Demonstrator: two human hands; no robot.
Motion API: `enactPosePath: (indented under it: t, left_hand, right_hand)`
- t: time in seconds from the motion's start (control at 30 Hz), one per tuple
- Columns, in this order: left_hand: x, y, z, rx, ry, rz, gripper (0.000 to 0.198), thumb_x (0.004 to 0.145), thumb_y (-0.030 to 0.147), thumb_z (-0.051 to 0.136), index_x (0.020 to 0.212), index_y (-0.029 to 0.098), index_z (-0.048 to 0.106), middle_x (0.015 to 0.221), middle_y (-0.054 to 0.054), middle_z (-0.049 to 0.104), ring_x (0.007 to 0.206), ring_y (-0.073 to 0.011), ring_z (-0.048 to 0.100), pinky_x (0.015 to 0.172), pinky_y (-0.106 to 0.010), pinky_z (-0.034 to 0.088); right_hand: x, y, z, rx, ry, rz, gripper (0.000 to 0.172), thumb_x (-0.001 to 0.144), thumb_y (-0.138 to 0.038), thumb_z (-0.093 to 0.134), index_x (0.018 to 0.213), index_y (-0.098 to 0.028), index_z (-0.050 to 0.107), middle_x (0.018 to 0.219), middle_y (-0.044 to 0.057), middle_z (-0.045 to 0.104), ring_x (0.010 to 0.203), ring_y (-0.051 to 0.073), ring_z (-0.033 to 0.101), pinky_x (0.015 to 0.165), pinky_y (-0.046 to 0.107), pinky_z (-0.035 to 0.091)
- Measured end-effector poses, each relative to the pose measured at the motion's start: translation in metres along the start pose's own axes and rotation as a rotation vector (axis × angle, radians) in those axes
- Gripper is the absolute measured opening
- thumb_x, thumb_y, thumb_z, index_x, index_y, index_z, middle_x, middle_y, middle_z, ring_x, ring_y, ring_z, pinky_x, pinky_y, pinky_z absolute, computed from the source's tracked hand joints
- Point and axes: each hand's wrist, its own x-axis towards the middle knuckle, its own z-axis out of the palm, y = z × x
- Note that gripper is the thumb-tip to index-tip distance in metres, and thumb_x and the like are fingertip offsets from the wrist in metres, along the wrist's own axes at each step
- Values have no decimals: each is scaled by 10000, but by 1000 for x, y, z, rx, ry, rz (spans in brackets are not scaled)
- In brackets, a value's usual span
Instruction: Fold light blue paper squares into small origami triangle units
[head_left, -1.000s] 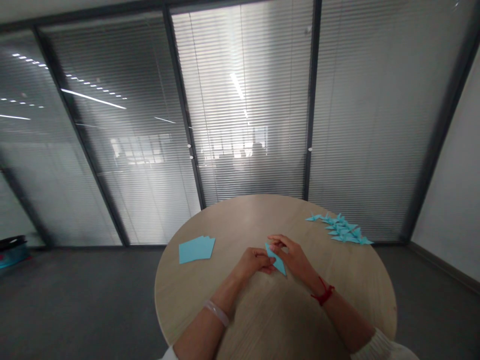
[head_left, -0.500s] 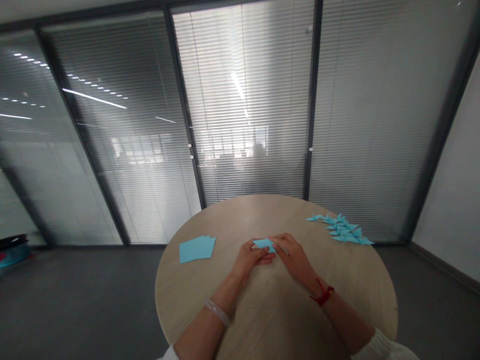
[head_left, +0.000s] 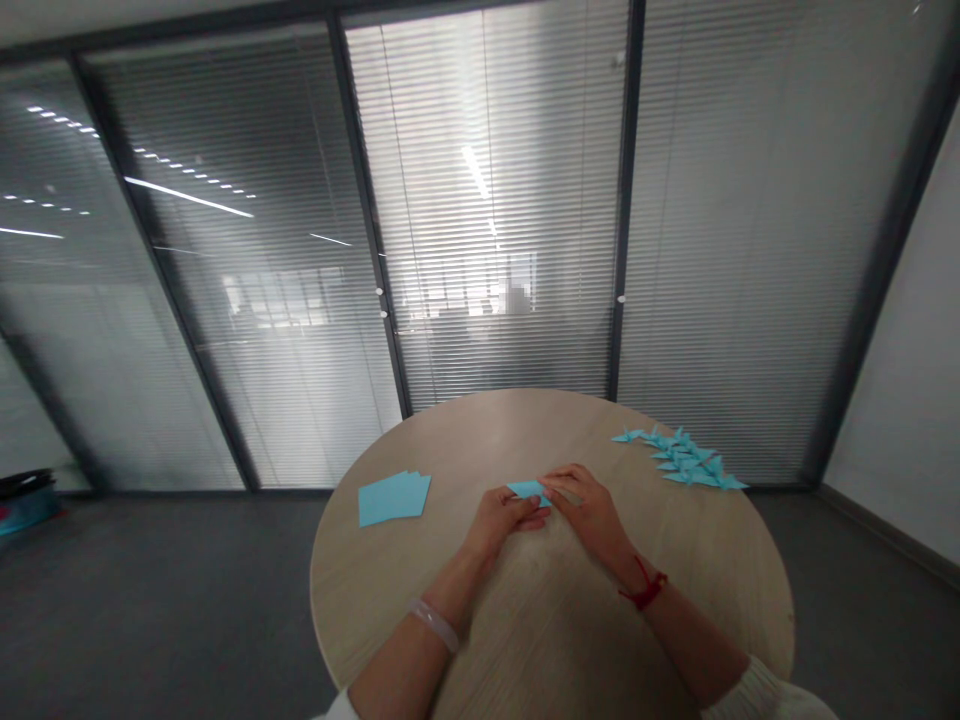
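Observation:
A small folded piece of light-blue origami paper (head_left: 527, 489) is held between my two hands over the middle of the table. My left hand (head_left: 501, 518) grips its left and near side, thumb on top and fingers underneath. At the right edge, the thumb and fingertips of my right hand (head_left: 587, 507) pinch the paper. The fingers cover part of it, so its full folded shape is hidden.
The round wooden table (head_left: 525, 420) carries a small stack of blue paper sheets (head_left: 394, 498) on the left. Several folded blue paper cranes (head_left: 686, 460) lie clustered at the far right edge. Behind stands a glass partition with blinds (head_left: 495, 200).
Both hands stay in nearly the same place on the paper. My right fingers have shifted very slightly at its right edge.

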Motion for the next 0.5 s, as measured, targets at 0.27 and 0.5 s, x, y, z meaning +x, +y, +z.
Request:
enactPosePath:
  t: [0.27,0.5]
  left_hand:
    - [-1,-2,4,30,-83,-19,393,636,390,755,864,78,681,849,-118,712,847,-255,675,780,-348,537]
    - [-3,-1,8,14,-119,-11,413,688,445,691,891,85,683,864,-124,714,846,-249,674,782,-347,530]
  right_hand:
    - [0,-1,0,-7,42,12,189,869,-338,545,813,-229,689,827,50,620,833,194,569,769,338,481]
    - [-1,-4,-1,-75,38,-37,189,883,-324,517,800,-223,653,816,55,605,833,206,553,759,348,467]
